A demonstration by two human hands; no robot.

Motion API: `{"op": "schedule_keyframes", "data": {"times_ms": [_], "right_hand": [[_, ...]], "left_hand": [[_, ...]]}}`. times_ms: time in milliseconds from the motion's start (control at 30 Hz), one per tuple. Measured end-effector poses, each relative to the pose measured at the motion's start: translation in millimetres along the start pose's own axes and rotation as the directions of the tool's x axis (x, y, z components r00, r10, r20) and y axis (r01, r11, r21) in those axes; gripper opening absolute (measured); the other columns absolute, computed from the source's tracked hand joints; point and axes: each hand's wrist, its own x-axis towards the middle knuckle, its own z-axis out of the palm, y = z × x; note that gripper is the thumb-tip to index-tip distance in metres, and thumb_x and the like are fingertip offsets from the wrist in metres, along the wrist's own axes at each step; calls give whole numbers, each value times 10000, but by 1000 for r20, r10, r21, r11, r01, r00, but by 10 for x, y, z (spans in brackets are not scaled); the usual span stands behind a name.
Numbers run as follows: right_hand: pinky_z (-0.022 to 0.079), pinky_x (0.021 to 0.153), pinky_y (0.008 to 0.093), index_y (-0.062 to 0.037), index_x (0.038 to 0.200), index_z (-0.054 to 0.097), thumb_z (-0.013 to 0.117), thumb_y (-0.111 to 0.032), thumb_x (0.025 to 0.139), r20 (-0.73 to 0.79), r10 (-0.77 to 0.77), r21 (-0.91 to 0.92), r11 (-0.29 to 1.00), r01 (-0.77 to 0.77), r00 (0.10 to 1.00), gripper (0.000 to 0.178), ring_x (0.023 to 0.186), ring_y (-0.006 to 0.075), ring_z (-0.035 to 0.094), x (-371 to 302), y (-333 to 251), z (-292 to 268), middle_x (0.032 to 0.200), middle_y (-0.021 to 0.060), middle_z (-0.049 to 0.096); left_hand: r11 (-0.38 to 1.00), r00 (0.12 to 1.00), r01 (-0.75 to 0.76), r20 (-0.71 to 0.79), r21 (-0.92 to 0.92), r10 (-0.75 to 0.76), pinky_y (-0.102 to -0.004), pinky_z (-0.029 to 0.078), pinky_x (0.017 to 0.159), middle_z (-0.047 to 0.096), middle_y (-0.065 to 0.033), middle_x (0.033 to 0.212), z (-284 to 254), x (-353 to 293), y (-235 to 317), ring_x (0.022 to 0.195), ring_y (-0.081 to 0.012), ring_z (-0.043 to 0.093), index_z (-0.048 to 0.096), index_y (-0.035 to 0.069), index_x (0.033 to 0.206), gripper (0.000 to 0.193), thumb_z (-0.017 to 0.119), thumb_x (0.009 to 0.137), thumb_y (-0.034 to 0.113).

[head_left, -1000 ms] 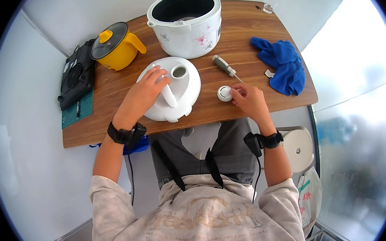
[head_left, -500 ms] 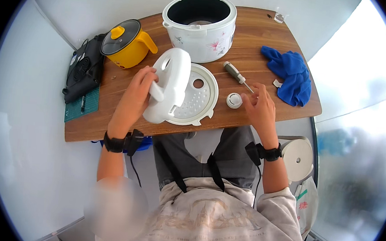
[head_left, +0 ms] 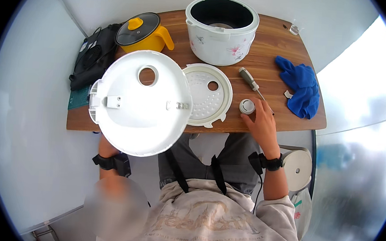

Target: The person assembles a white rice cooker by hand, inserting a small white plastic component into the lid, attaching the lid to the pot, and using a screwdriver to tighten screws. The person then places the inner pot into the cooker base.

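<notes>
My left hand (head_left: 106, 147) is mostly hidden behind the white rice cooker lid (head_left: 144, 112) it holds up, underside facing me, with a round hole and two metal fittings showing. Below the lid only the back of that hand and the wrist come into sight. My right hand (head_left: 264, 124) has its thumb and fingers closed around the edge of a small round white steam vent cap (head_left: 247, 106), which rests on the table. Partly covered by the lid, a white perforated inner lid plate (head_left: 216, 104) lies flat between the hands. A grey-handled screwdriver (head_left: 248, 78) lies just beyond the cap.
The white flowered rice cooker body (head_left: 220, 44) stands uncovered at the back of the wooden table (head_left: 270, 41). A yellow pot (head_left: 144, 44) and a black device (head_left: 92, 59) on a green mat (head_left: 79, 99) are at left. At right lie a blue cloth (head_left: 304, 92) and a small clear cup (head_left: 294, 29).
My left hand has turned the lid from edge-on to underside toward me and brought it nearer. My right hand has closed in on the steam vent cap.
</notes>
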Motion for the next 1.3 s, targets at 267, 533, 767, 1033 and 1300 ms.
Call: {"op": "schedule_keyframes", "data": {"times_ms": [267, 533, 767, 1033, 1300], "right_hand": [[519, 830, 444, -66, 1173, 597, 778, -185, 804, 25, 67, 39, 997, -67, 997, 428, 986, 353, 636, 32, 8, -27, 1068, 144, 652], [536, 827, 392, -49, 1210, 612, 780, -159, 794, -6, -59, 283, 957, 58, 998, 462, 925, 303, 668, 316, -124, -84, 1056, 146, 690], [531, 820, 400, -32, 1203, 608, 794, -166, 788, 104, -132, 330, 940, 91, 986, 474, 911, 310, 670, 693, -327, 87, 1000, 163, 704], [518, 845, 429, -37, 1172, 638, 809, -210, 774, 226, -149, 110, 986, 126, 963, 466, 975, 348, 674, 1076, -410, 314, 1040, 185, 711], [513, 888, 439, -43, 1182, 660, 818, -194, 747, 273, -138, 32, 990, 135, 952, 487, 1019, 361, 659, 1084, -446, 401, 1087, 173, 703]], "left_hand": [[985, 996, 70, -72, 158, -59, -409, 466, 1039, 643, -140, 1328, 30, -280, -785, 1238, -303, 594, 564, 32, 1354, 465, 684, 921, 155], [934, 976, 183, -174, 307, -134, -388, 443, 1061, 614, -141, 1369, 161, -137, -467, 1258, -299, 567, 548, 17, 1372, 457, 645, 954, 176], [870, 932, 180, -204, -459, -301, -318, 432, 1077, 525, -93, 1459, 133, -123, -877, 1285, -202, 519, 429, -10, 1467, 476, 564, 1024, 99], [979, 963, 194, -199, 57, -179, -323, 408, 1094, 514, -113, 1477, 100, -167, -853, 1317, -223, 493, 446, -9, 1457, 489, 586, 1004, 108], [968, 973, 191, -159, 162, -165, -344, 412, 1097, 519, -120, 1473, 101, -227, -837, 1311, -246, 504, 446, -9, 1451, 497, 592, 995, 124]]}}
